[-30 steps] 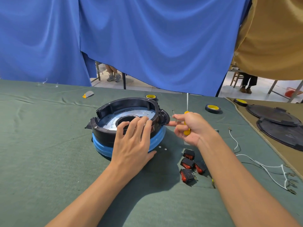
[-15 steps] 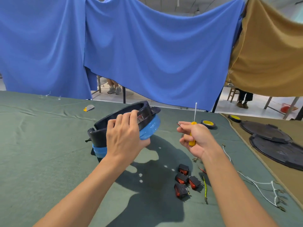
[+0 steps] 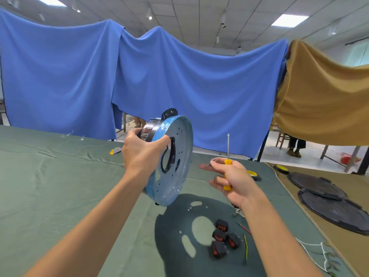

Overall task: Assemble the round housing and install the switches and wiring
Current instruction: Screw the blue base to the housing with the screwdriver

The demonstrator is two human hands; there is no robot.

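Note:
My left hand (image 3: pixel 142 154) grips the round housing (image 3: pixel 175 156) by its rim and holds it up in the air on edge. Its blue perforated underside faces me and the black upper part points away. My right hand (image 3: pixel 232 179) is closed around a yellow-handled screwdriver (image 3: pixel 227 166) with the shaft pointing up, and a small screw sits pinched at the fingertips. Several black rocker switches with red faces (image 3: pixel 223 238) lie on the green cloth below my right forearm. White wires (image 3: pixel 315 250) lie at the right, with red and yellow-green wire pieces (image 3: pixel 245 242) beside the switches.
Green cloth (image 3: pixel 60 186) covers the table. Two black round covers (image 3: pixel 329 198) rest on the tan cloth at the right. A yellow-cored tape roll (image 3: pixel 252 173) sits behind my right hand, another (image 3: pixel 280 168) farther right. A small yellow and grey piece (image 3: pixel 114 151) lies far left. Blue curtains hang behind.
My left hand has lifted the housing off the table and tipped it on edge, its blue underside turned toward me. My right hand keeps the screwdriver and has risen slightly.

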